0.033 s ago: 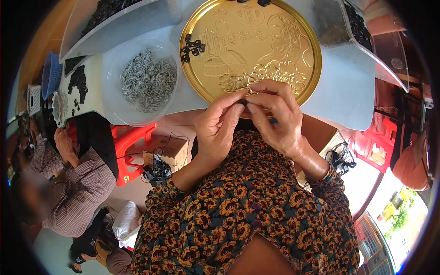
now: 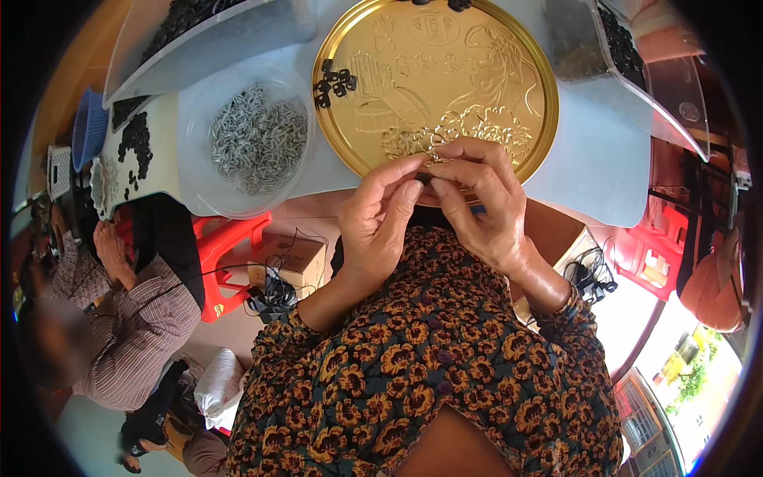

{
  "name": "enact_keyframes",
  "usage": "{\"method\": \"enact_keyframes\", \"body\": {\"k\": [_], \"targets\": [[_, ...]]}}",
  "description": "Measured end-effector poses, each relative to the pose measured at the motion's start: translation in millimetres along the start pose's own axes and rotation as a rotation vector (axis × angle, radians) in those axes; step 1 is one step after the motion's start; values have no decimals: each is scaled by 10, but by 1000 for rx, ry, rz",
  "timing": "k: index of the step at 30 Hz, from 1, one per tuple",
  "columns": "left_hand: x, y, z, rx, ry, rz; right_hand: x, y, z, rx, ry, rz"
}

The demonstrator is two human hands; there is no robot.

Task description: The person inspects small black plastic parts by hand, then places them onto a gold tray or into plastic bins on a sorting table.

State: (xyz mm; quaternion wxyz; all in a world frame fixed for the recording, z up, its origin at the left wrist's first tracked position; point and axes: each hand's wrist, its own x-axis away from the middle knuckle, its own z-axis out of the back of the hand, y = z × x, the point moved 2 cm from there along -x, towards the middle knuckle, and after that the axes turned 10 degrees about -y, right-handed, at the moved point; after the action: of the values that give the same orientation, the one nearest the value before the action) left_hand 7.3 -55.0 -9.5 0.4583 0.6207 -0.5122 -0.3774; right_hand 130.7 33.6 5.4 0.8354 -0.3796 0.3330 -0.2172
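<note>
The left hand (image 2: 381, 222) and the right hand (image 2: 481, 211) meet fingertip to fingertip just over the near rim of the gold tray (image 2: 517, 79). Both are narrowed to a pinch on 1 small dark piece (image 2: 427, 176), which sits between the thumbs and forefingers and is mostly hidden by them. Its shape cannot be made out, and whether a second part is being pressed into it cannot be told.

By the look of it, this is the fitting step: the piece is being joined or adjusted at the fingertips, held up near the chest and not resting on the tray. The next move seems to call for a steady pinch from 1 hand while the other frees itself, and a short reach forward.

Outward from the hands, the round embossed tray lies on the white table (image 2: 596, 183). A small cluster of black parts (image 2: 332, 81) sits at the tray's far left edge. Left of the tray stands a clear round bowl (image 2: 203, 187) filled with small silvery metal bits (image 2: 258, 139). Further left, more black pieces (image 2: 135, 143) lie scattered on the table. A clear bin (image 2: 238, 36) of dark parts stands at the far left, another (image 2: 604, 48) at the far right. Below the table edge, another person in a striped sleeve (image 2: 143, 334) sits beside a red stool (image 2: 226, 246).
</note>
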Motion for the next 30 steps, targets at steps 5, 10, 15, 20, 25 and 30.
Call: {"method": "enact_keyframes", "body": {"k": [5, 10, 15, 20, 25, 30], "targets": [[2, -8, -17, 81, -47, -55, 33, 5, 32, -44, -61, 68], [-27, -33, -32, 154, -52, -63, 47, 17, 43, -89, -43, 106], [-19, 3, -38, 164, -84, 41, 38, 2, 116, 11, -101, 106], [13, -29, 24, 130, -147, 40, 80, 58, 103, 78, -144, 170], [119, -20, 65, 107, -144, 57, 149, 25, 58, -108, -139, 78], [258, -55, 99, 128, -81, 20, 204, -27, 5, -145, -183, -28]]}}
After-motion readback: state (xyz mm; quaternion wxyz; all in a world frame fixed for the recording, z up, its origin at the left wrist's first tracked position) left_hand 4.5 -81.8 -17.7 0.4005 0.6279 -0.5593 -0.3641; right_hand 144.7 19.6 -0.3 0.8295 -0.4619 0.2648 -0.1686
